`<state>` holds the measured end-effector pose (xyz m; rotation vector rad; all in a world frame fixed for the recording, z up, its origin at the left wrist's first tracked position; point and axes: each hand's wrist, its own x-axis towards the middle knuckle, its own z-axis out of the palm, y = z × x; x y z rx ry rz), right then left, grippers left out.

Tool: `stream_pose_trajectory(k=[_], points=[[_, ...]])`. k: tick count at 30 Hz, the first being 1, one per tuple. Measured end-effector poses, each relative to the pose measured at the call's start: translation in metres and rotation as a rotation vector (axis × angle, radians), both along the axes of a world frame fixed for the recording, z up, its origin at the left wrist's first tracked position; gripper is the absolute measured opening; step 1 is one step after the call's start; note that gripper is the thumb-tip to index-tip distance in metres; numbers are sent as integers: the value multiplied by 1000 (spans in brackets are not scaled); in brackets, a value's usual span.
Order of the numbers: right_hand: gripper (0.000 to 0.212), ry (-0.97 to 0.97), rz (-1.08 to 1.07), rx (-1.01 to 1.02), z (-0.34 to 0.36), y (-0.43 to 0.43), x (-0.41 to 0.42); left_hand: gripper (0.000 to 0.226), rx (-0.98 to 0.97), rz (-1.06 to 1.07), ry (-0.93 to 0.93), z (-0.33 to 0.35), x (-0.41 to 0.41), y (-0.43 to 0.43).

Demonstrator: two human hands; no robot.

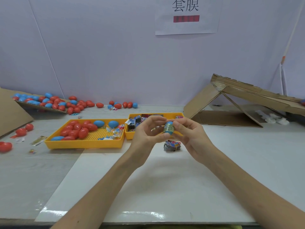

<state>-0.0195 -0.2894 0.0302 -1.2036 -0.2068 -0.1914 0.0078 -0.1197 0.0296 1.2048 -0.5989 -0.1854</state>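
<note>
Both hands are raised together over the glossy white board (148, 187), with their fingertips meeting. The left hand (146, 132) and the right hand (191, 135) share one item between them: a blue plastic egg (168, 128) with a printed film band round its middle. The egg is held upright, clear of the board.

The right hand is closed on the egg, gripping it from that side with curled fingers and thumb. The left hand is also curled. Its forefinger arches over the top of the egg and its thumb is pressed against the lower end, so it pinches the egg as well. A thin printed strip (156, 129) sticks out from the egg toward the left palm. Whether the fingers hold this strip cannot be determined.

Directly below the hands, a small heap of printed film sleeves (172, 145) lies on the board. Directly behind the hands is a yellow plastic tray of printed packets (155, 115), partly hidden by the fingers. To the left of the left hand is a larger yellow perforated tray (84, 143) holding red and blue eggs and some clear-wrapped small items.

Further left and beyond, loose red and blue eggs (77, 108) are scattered along the wall, and some rest on a sloping cardboard sheet (9, 111). To the right of the right hand stands a propped brown cardboard ramp (239, 95). A paper sign (186, 17) is fixed to the wall above.
</note>
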Motion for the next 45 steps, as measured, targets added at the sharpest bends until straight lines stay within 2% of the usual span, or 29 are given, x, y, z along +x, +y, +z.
stream_pose_trajectory(k=[3,7,9,12,15,19,26,31,34,38,45], points=[[12,-10,-20,-7,-1,-1,1,40,-20,-31,34,1,-1,-1],[30,6,-83,-56,-1,1,2,32,-158,-113,170,4,-2,-2],[39,-21,-87,-105,-1,3,1,35,-247,-176,245,6,-2,-1],[48,-55,-119,-165,-1,4,-2,39,-274,-218,280,6,-3,0],[43,-63,-117,-138,-2,3,-2,39,-264,-235,288,6,-5,-1],[26,-78,-102,-94,-3,1,-1,37,-295,-274,315,4,-6,-1],[15,-88,-67,-28,-3,1,0,35,-294,-296,305,4,-5,-1],[24,-74,-70,-69,0,2,-3,34,-239,-201,225,4,-4,-4],[19,-78,-37,-41,1,2,-3,38,-166,-149,171,2,-4,-4],[18,-50,33,39,1,1,-2,40,-159,-145,171,1,-2,-4],[21,-29,4,34,1,2,-2,38,-152,-155,160,-1,-2,-4]])
